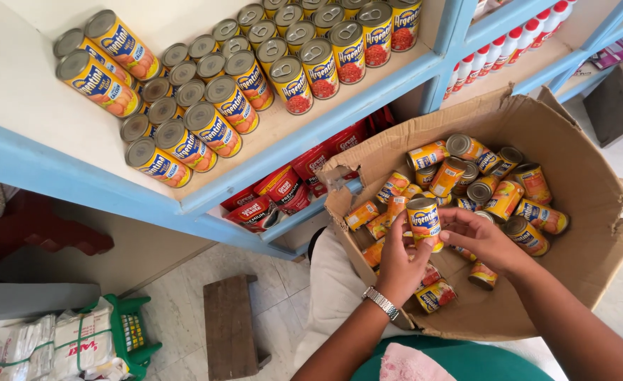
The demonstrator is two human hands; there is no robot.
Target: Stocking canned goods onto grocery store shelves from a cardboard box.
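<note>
One cardboard box [579, 176], two hands, one green basket [131, 339], one wooden stool [230, 328].

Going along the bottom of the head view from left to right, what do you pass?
White bundled packets → green basket → small wooden stool → left hand with a wristwatch, on an upright yellow can → right hand → right wall of the cardboard box.

Blue-edged shelves [311, 141] over tiled floor [177, 296]
</note>
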